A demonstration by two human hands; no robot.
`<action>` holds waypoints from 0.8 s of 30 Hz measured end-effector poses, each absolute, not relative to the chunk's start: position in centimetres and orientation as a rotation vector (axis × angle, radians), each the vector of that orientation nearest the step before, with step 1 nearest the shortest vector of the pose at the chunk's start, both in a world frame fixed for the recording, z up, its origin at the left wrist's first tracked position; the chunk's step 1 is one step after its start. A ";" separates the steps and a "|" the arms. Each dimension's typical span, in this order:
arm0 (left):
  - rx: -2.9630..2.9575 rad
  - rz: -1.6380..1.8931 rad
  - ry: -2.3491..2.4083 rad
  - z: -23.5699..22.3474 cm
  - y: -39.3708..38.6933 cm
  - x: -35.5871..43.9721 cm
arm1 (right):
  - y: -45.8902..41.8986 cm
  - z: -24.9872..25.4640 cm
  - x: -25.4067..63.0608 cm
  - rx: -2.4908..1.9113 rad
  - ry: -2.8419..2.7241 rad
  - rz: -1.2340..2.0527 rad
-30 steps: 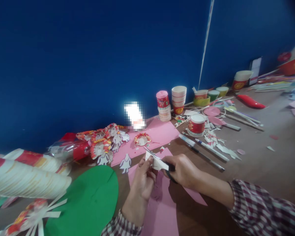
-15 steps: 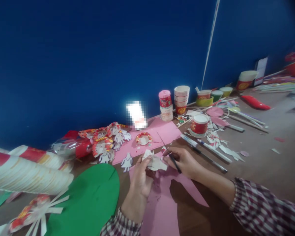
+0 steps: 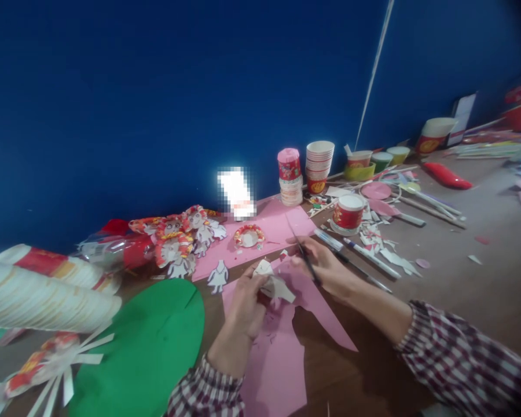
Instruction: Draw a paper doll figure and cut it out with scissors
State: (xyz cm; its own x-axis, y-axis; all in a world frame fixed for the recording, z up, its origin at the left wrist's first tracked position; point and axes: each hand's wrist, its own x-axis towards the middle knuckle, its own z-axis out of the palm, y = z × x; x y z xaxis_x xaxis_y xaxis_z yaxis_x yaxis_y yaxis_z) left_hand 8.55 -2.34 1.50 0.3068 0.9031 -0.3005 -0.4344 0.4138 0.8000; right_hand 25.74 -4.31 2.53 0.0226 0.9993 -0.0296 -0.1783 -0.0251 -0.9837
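Observation:
My left hand (image 3: 246,298) is closed on a folded off-white paper piece (image 3: 278,289), with the thumb pressed on top. My right hand (image 3: 323,266) grips a slim black-handled tool (image 3: 306,263) whose thin pale end points up and to the left; its exact kind is hard to make out. The right fingers are just apart from the paper piece. A small red-and-white scrap (image 3: 283,253) shows near the right fingertips. Beneath both hands lies a cut pink sheet (image 3: 282,370). A white paper doll cut-out (image 3: 218,277) lies left of my left hand.
A green oval sheet (image 3: 143,347) and stacked paper cups (image 3: 47,298) are at the left. Several paper dolls (image 3: 173,243) and a red-yellow ring (image 3: 249,237) lie behind. Rightward stand a red cup (image 3: 347,214) and pens (image 3: 371,258), among paper scraps (image 3: 399,260).
My right hand has drawn back slightly up and right from the paper piece, still gripping the tool. My left hand keeps its hold. The whole view has shifted a little.

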 end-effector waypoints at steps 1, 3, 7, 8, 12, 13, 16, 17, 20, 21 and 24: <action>0.703 0.957 0.874 1.5 -2.4 8.6 | -4.3 2.6 25.7 -1.121 -1.061 1.271; 0.798 0.902 0.958 1.5 -2.5 8.6 | -4.3 2.7 25.5 -1.119 -1.073 1.270; 0.953 0.883 1.075 1.2 -2.7 8.7 | -4.4 2.7 25.0 -1.097 -1.066 1.355; 0.970 0.900 1.077 1.1 -2.6 8.7 | -4.4 2.6 24.9 -1.097 -1.060 1.403; 0.980 0.917 1.068 0.6 -2.6 8.7 | -4.3 2.1 24.6 -1.094 -1.053 1.488; 0.983 0.919 1.060 0.5 -2.6 8.7 | -4.3 2.0 24.5 -1.098 -1.053 1.492; 0.982 0.933 1.018 0.5 -2.7 8.6 | -4.4 1.7 24.5 -1.117 -1.060 1.500; 0.969 0.933 0.999 0.5 -2.7 8.6 | -4.4 1.7 24.5 -1.117 -1.061 1.506; 0.913 0.915 0.934 0.7 -2.7 8.7 | -4.4 1.5 24.6 -1.098 -1.055 1.547; 0.900 0.910 0.920 0.8 -2.6 8.7 | -4.4 1.5 24.6 -1.097 -1.050 1.554; 0.877 0.932 0.902 1.0 -2.5 8.8 | -4.4 1.3 24.6 -1.124 -1.022 1.524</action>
